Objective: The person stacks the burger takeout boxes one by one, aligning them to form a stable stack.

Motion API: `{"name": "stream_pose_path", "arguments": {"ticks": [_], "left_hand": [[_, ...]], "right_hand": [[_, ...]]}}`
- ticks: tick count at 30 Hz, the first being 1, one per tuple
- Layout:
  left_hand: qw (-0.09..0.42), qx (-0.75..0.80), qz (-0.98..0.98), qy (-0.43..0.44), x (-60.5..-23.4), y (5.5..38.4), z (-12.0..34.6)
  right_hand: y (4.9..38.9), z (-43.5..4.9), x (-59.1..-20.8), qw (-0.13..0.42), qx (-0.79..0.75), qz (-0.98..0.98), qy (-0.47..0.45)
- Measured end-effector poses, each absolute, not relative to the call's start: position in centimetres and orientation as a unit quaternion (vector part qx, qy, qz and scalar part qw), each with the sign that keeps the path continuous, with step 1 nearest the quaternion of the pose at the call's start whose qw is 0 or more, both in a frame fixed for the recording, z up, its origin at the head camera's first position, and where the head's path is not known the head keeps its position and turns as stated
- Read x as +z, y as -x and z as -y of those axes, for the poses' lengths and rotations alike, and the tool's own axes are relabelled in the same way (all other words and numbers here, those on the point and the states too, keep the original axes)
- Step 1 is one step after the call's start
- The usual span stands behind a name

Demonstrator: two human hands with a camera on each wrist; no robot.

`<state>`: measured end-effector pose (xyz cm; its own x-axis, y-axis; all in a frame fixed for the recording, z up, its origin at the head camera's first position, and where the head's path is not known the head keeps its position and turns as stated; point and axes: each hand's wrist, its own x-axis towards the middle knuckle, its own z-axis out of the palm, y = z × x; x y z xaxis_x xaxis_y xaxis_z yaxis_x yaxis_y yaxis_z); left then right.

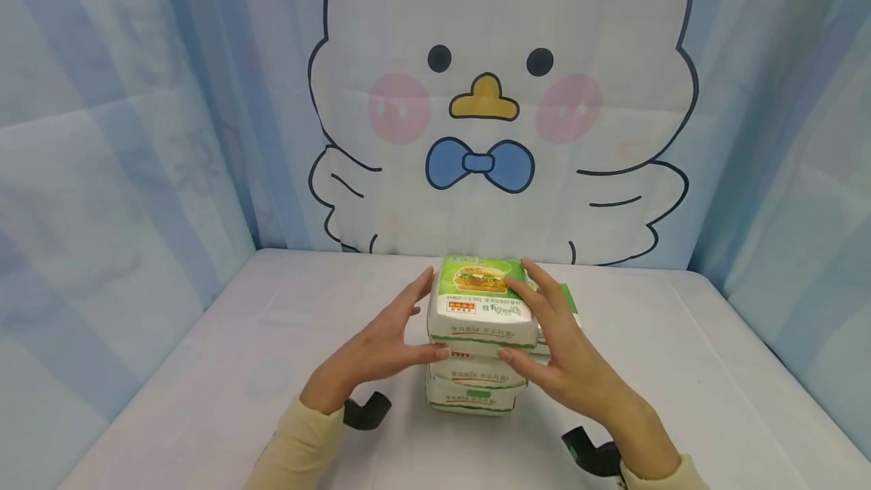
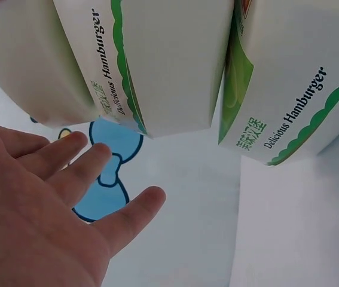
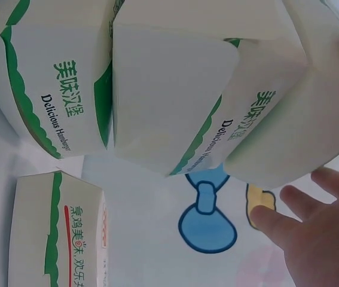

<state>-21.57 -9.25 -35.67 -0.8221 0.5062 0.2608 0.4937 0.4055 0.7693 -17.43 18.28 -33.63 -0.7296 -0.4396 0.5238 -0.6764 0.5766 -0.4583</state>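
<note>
Three white-and-green hamburger boxes stand in a stack in the head view. The top box [image 1: 481, 307] shows a burger picture on its lid; the middle box [image 1: 476, 370] and bottom box [image 1: 471, 397] are under it. At the stack's left side is my left hand [image 1: 377, 346], thumb by the top box's lower front edge. In the left wrist view its fingers [image 2: 130, 218] are spread and fairly straight. My right hand [image 1: 578, 361] is at the right side, a finger over the lid and the thumb near the lower front edge. Its other fingers [image 3: 277, 224] extend beside the top box.
Another hamburger box [image 1: 568, 308] stands behind the stack to the right, partly hidden; the right wrist view shows this separate box [image 3: 58, 233] at lower left. A white table [image 1: 272, 324] lies beneath. Curtains [image 1: 102, 134] and a cartoon-chick backdrop [image 1: 490, 210] enclose it.
</note>
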Motion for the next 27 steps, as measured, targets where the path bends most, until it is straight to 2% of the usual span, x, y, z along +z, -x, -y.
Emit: {"name": "stream_pose_path", "arguments": {"ticks": [12, 19, 27], "left_hand": [[-0.031, 0.464, -0.827, -0.317, -35.5, 21.5, 8.8], [-0.031, 0.482, -0.817, -0.313, -35.3, 21.0, 8.2], [-0.048, 0.484, -0.812, -0.323, -35.2, 21.2, 8.3]], "right_hand": [[17.5, -18.5, -33.7, 0.173, 0.330, 0.872, -0.317], [17.4, -18.6, -33.4, 0.169, 0.325, 0.874, -0.320], [17.6, -20.2, -33.0, 0.184, 0.340, 0.867, -0.315]]}}
